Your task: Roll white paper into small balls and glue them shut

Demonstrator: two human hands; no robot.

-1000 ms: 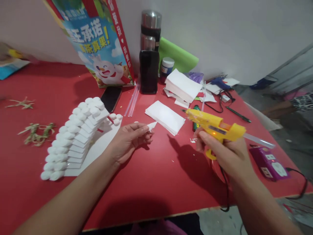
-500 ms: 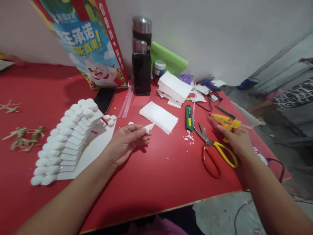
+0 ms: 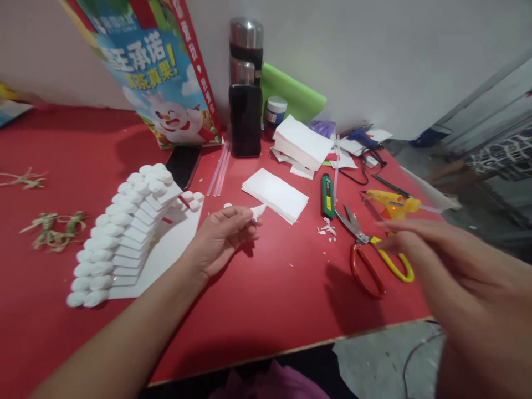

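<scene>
- Currently, the left hand (image 3: 226, 237) pinches a small, pointed white piece (image 3: 258, 211) between thumb and fingers, just at the near-left edge of the card stack (image 3: 276, 195); whether the two touch is hard to tell.
- The right hand (image 3: 461, 271), half curled and blurred, is well to the near right of the card stack; nothing shows in its grasp, but I cannot tell whether it is empty or how far its fingers are apart.
- Left of the card stack, the stepped white model (image 3: 135, 235) looks well advanced: a fan of card steps (image 3: 127, 260) runs up it, and rounded white rolls (image 3: 102, 269) line its outer edge in rows from bottom to top.
- What is left, judging by how things lie: the pinched piece is apart from the model, and a few round white pieces (image 3: 194, 205) sit near the model's upper end, left of the card stack; whether they are fixed there cannot be told.
- The card stack itself lies on the red worktop (image 3: 282, 310), with a thicker pile of white paper (image 3: 305, 143) behind it, so spare material seems to remain.
- Right of the card stack lie a green utility knife (image 3: 327, 197), paper scraps (image 3: 327, 228), opened scissors (image 3: 362, 239) and a yellow glue gun (image 3: 393, 206).
</scene>
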